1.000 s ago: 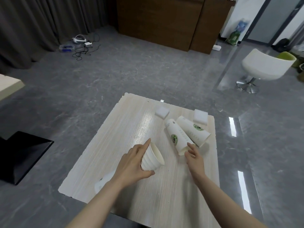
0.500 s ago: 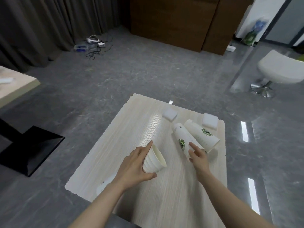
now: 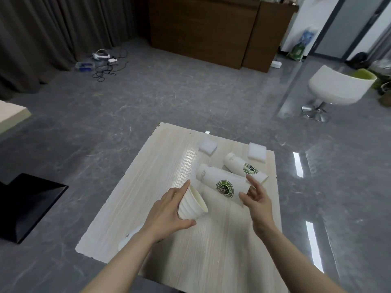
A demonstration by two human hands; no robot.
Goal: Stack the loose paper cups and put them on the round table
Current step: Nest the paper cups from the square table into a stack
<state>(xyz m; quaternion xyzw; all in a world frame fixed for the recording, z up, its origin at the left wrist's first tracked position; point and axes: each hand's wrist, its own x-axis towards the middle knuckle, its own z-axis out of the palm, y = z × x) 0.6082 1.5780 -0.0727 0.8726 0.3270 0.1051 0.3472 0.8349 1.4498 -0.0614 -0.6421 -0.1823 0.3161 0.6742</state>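
Observation:
My left hand (image 3: 167, 210) grips a ribbed plain white paper cup (image 3: 193, 205), tilted with its mouth facing up and to the right, just above the light wooden table (image 3: 148, 187). My right hand (image 3: 257, 200) has thumb and fingers around the open end of a long white cup stack with a green logo (image 3: 222, 182), whose closed end points to the far left. A second green-logo cup stack (image 3: 245, 169) lies on its side just behind it. A white round object (image 3: 128, 240) shows partly beneath my left forearm.
Two white foam blocks (image 3: 208, 146) (image 3: 257, 151) lie near the table's far edge. A white swivel chair (image 3: 336, 87) stands at the right, a black table base (image 3: 25, 206) at the left. Cables and a headset (image 3: 103, 60) lie on the grey floor.
My right hand has closed around the near logo stack's open end and swung it, its far end now pointing more to the left. The left hand keeps the ribbed cup.

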